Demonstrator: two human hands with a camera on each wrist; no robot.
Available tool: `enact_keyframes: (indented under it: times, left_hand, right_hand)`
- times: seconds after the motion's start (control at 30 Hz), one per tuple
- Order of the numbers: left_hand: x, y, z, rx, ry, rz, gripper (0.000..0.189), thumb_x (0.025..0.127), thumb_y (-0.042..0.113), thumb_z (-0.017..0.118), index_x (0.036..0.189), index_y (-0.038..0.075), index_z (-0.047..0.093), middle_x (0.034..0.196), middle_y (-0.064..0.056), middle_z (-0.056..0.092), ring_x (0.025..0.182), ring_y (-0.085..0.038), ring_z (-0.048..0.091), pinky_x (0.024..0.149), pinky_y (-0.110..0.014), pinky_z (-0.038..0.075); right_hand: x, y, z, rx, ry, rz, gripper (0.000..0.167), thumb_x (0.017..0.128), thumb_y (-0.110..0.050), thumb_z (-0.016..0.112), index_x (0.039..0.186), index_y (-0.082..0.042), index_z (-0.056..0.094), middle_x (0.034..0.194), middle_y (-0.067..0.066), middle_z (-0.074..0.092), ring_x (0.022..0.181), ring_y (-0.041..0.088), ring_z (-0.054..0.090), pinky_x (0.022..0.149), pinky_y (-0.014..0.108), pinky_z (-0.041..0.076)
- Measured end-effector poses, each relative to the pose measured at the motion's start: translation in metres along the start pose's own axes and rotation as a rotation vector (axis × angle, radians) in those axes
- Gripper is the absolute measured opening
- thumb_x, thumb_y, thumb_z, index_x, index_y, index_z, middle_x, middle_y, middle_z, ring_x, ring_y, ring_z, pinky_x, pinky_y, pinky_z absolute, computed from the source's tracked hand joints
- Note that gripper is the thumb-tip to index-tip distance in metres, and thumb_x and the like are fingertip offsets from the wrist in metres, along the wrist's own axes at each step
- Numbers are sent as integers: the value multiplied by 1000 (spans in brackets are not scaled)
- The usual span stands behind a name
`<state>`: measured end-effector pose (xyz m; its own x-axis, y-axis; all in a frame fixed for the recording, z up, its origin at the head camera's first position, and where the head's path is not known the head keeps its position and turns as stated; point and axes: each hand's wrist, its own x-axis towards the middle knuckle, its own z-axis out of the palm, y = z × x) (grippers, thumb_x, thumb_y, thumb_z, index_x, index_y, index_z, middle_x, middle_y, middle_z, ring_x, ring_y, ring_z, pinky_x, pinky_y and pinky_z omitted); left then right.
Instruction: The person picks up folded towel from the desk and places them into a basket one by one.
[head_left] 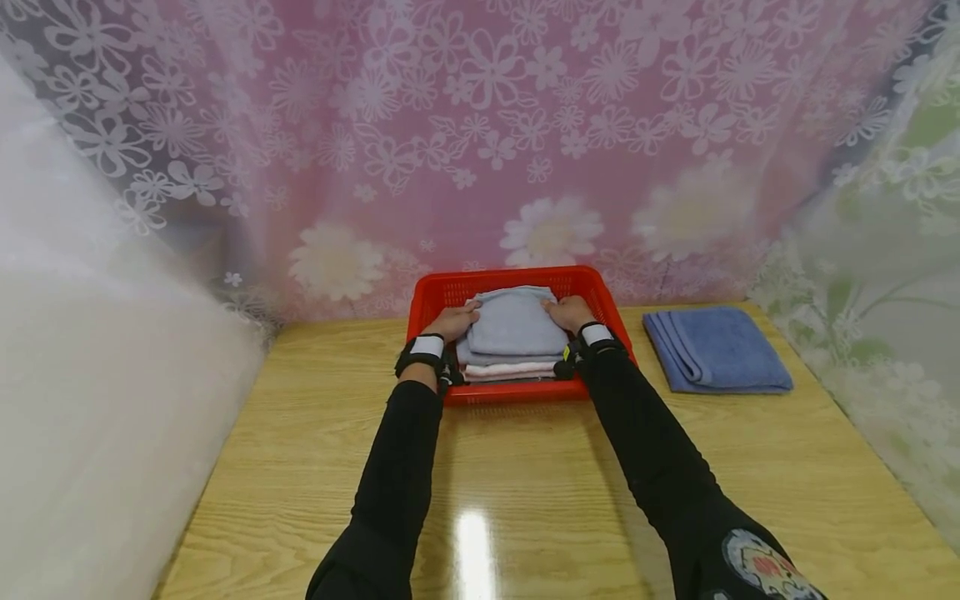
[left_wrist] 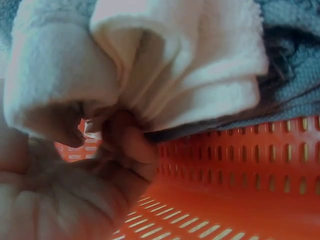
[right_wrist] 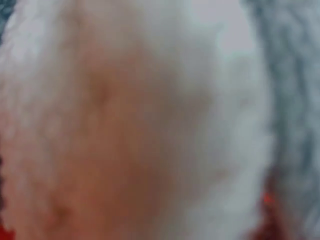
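A red plastic basket (head_left: 525, 395) holds a stack of folded towels, the top one a light grey towel (head_left: 517, 323). Below it show another grey layer and a pale pink towel (head_left: 512, 367). My left hand (head_left: 452, 322) grips the stack's left edge. In the left wrist view its curled fingers (left_wrist: 140, 145) press against the folds of a whitish towel (left_wrist: 200, 95), partly hidden by them. My right hand (head_left: 570, 312) holds the light grey towel's right edge, thumb on top and other fingers mostly hidden. Blurred cloth (right_wrist: 150, 125) fills the right wrist view.
A folded blue towel (head_left: 723, 350) lies on the wooden table (head_left: 315, 483) to the right of the basket. Behind the table hangs a pink floral curtain (head_left: 480, 167), and the basket stands close to it. Pale sheeting (head_left: 97, 350) borders the left side.
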<state>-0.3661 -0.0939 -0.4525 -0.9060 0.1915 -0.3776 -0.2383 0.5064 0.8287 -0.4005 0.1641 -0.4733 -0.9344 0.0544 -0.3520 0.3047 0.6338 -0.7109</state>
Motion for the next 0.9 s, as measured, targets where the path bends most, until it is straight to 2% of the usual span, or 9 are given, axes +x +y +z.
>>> enact_keyframes:
  times: [0.1,0.3,0.37,0.4,0.5,0.6,0.63,0.8,0.9]
  left_hand:
    - [2,1,1,-26,82,27,45,108,26,49,152,22,48,166,-3,35,155,-25,31,124,-44,33]
    - [6,0,3,-96,159,32,38,105,18,54,142,16,60,160,-6,45,144,-27,47,116,-43,43]
    - [7,0,3,-96,200,44,36,103,17,55,139,16,63,157,-6,47,130,-27,54,102,-38,50]
    - [8,1,3,-87,226,54,35,102,16,56,136,16,64,154,-7,50,116,-26,59,92,-35,52]
    - [9,5,3,-61,297,89,35,99,15,58,133,14,65,146,-10,56,97,-27,56,73,-33,46]
    - [3,16,1,-21,394,96,37,96,13,57,133,13,64,134,-15,62,83,-25,51,62,-29,40]
    - [0,22,1,-20,426,91,39,96,12,57,134,12,63,131,-15,62,86,-24,51,61,-29,39]
    - [-15,51,-5,-65,550,109,47,93,9,55,140,11,57,109,-18,66,68,-22,47,51,-28,35]
    - [-23,66,-9,-93,582,157,49,93,11,56,142,11,54,104,-14,64,71,-22,51,56,-29,40]
  right_hand:
    - [-1,-3,0,28,33,-5,44,102,-45,56,74,-11,49,70,2,40,72,21,48,66,31,42]
    - [-6,-9,-1,76,88,27,36,98,-42,62,91,-7,58,93,7,51,91,24,55,74,32,48]
    - [-7,-12,-3,79,98,7,33,98,-38,63,91,-7,58,94,8,51,91,25,54,74,33,48]
    - [-8,-14,-4,80,107,-7,32,98,-36,63,87,-7,56,90,7,48,88,25,52,72,33,47]
    - [-17,-20,-10,95,140,-51,29,99,-31,62,96,-3,57,95,11,51,88,26,51,71,32,45]
    - [-28,-28,-17,108,173,-81,35,100,-30,59,117,0,54,114,17,56,95,28,54,74,32,47]
    - [-32,-31,-21,114,179,-91,42,101,-31,58,128,0,51,125,19,55,101,29,54,79,34,48]
    - [-42,-53,-41,113,182,-167,49,103,-29,55,138,3,46,137,24,51,115,35,53,100,47,50]
    - [-48,-68,-53,113,165,-195,54,104,-30,53,145,2,40,145,25,47,126,38,51,109,51,46]
